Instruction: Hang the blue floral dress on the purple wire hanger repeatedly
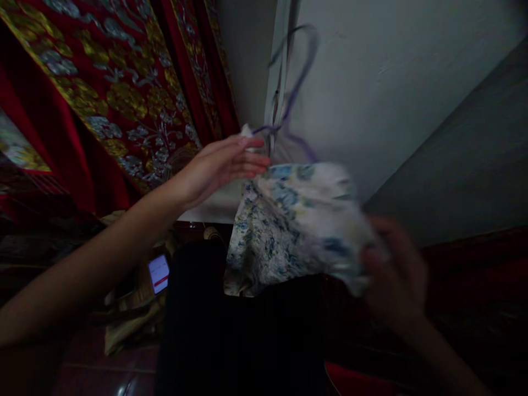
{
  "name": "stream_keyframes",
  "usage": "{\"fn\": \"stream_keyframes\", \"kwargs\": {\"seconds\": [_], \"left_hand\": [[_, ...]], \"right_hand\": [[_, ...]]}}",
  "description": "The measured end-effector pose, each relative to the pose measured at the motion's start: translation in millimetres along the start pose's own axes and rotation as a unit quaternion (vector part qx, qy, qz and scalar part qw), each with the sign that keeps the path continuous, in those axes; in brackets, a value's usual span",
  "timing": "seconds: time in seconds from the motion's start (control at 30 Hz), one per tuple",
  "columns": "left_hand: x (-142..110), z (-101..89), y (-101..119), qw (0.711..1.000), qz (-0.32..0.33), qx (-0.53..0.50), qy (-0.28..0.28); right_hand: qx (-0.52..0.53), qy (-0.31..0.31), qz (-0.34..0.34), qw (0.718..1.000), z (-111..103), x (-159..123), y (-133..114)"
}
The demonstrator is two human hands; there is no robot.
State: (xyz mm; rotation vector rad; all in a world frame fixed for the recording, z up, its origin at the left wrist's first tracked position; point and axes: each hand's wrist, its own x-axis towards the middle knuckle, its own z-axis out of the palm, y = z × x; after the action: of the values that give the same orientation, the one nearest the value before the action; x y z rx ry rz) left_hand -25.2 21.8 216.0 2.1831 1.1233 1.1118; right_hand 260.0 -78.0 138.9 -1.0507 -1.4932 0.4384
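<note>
A white garment with a blue floral print (280, 231) spreads in front of me, its right side smeared by motion. My right hand (396, 269) is blurred, its fingers closed on the garment's right edge. Above the cloth rises a thin purple hanger (295, 104), hook upward; its lower part is hidden by the garment. My left hand (231, 165) reaches in from the left, fingers stretched out flat, beside the hanger's left shoulder and the garment's top edge. A small white bit of cloth shows behind its thumb side.
Red curtains with gold and silver embroidery (136, 99) hang at the left. A pale wall or panel (371, 82) stands behind the hanger. Low at left, a lit phone (159, 273) rests on brownish wooden furniture (127, 330). The floor is dark red tile (94, 379).
</note>
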Motion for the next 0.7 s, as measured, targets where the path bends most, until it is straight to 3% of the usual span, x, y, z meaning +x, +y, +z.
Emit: {"fn": "stream_keyframes", "kwargs": {"seconds": [0.03,0.1,0.13,0.17,0.2,0.27,0.33,0.4,0.5,0.53,0.6,0.63,0.7], "left_hand": [[-8.9,1.0,2.3,0.997,-0.042,-0.040,-0.043],[-29.4,0.7,2.9,0.981,-0.125,-0.109,-0.102],[-40.4,-1.0,1.6,0.971,-0.160,-0.132,-0.119],[-51.3,-4.1,-0.3,0.962,-0.189,-0.146,-0.133],[-61.1,-8.5,-2.3,0.955,-0.211,-0.148,-0.147],[-75.3,-21.0,-6.1,0.948,-0.234,-0.123,-0.177],[-79.4,-35.4,-9.2,0.952,-0.224,-0.072,-0.196],[-73.9,-47.5,-13.7,0.968,-0.184,-0.011,-0.171],[-55.7,-56.1,-25.2,0.988,-0.107,0.082,-0.070],[-49.4,-56.2,-29.2,0.990,-0.080,0.112,-0.023],[-39.7,-53.2,-34.2,0.982,-0.017,0.167,0.081],[-37.1,-50.2,-34.4,0.972,0.019,0.192,0.132],[-37.0,-41.4,-30.6,0.945,0.084,0.228,0.220]], "right_hand": [[0.001,-0.147,-0.043,0.988,5.4,-11.0,-7.4],[-0.006,-0.406,-0.107,0.908,16.7,-21.5,-16.0],[-0.015,-0.483,-0.118,0.867,22.1,-21.0,-15.7],[-0.027,-0.511,-0.116,0.851,27.0,-17.3,-11.7],[-0.042,-0.504,-0.112,0.855,31.5,-11.0,-4.2],[-0.073,-0.410,-0.113,0.902,39.4,6.3,18.4],[-0.083,-0.292,-0.110,0.947,46.1,24.7,44.4],[-0.041,-0.265,-0.066,0.961,51.9,40.0,65.4],[0.084,-0.335,0.094,0.934,58.7,55.9,79.0],[0.120,-0.327,0.148,0.926,60.7,61.3,79.0],[0.164,-0.243,0.200,0.935,64.5,77.0,74.6],[0.164,-0.185,0.190,0.950,66.1,88.3,71.4],[0.103,-0.073,0.108,0.986,67.6,116.7,65.7]]}}
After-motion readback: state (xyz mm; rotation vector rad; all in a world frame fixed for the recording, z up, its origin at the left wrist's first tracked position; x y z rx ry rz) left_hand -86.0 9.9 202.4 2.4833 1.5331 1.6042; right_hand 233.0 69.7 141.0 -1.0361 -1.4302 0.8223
